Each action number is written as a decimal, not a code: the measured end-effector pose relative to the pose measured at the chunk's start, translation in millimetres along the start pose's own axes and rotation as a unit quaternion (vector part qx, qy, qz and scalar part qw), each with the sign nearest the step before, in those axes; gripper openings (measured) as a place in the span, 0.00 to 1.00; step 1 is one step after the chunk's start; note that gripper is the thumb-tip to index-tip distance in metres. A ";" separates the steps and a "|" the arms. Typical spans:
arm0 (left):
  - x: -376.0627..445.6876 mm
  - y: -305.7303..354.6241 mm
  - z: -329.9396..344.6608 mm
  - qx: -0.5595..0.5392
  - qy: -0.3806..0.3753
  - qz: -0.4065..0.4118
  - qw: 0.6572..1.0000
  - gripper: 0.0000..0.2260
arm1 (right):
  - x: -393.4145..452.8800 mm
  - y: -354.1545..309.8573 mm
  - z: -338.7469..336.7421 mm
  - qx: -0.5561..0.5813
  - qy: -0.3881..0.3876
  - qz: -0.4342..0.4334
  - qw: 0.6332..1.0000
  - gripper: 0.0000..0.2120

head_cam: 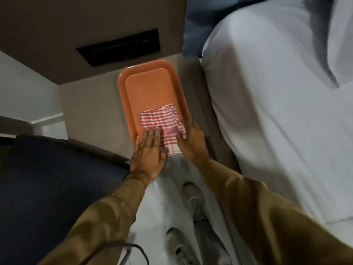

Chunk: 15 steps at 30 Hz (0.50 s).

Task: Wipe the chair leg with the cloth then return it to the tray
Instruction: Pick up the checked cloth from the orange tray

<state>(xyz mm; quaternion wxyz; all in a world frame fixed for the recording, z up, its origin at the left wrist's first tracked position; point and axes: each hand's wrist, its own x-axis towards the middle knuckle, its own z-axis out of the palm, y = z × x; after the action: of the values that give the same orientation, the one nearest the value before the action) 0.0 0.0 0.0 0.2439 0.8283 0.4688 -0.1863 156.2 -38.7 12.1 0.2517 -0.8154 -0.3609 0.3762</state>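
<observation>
A red-and-white checked cloth (162,121) lies folded on the near end of an orange tray (147,87), its near corner hanging over the tray's edge. My left hand (148,152) lies flat with fingers spread, the fingertips resting on the cloth's left near part. My right hand (193,142) rests at the cloth's right near corner with fingers extended against the fabric. The tray sits on a beige bedside surface (91,109). A dark chair seat (47,178) is at the lower left; its legs are hidden apart from a thin dark frame piece (133,247) at the bottom.
A bed with white sheets (277,111) fills the right side, with a blue pillow (193,25) at the top. A dark slot panel (120,46) is set in the brown wall behind the tray. My shoes (194,201) stand on the pale floor below.
</observation>
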 end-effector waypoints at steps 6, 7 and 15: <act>15.8 -4.5 28.7 -0.014 -0.051 -0.022 0.998 0.35 | 39.0 -6.5 27.9 0.027 -0.052 0.121 0.991 0.26; 16.5 -7.0 33.4 -0.008 -0.058 -0.022 0.998 0.36 | 41.4 -4.9 31.2 0.004 -0.050 0.125 0.991 0.27; 8.4 -20.1 30.1 -0.017 -0.029 0.008 0.999 0.35 | 55.8 -15.9 26.9 0.142 -0.057 0.221 0.963 0.24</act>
<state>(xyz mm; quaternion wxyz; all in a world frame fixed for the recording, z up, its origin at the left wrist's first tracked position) -15.8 -2.8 -33.5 0.2732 0.8221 0.4576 -0.2005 154.0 18.2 -17.0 0.2547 -0.8079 -0.1286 0.5157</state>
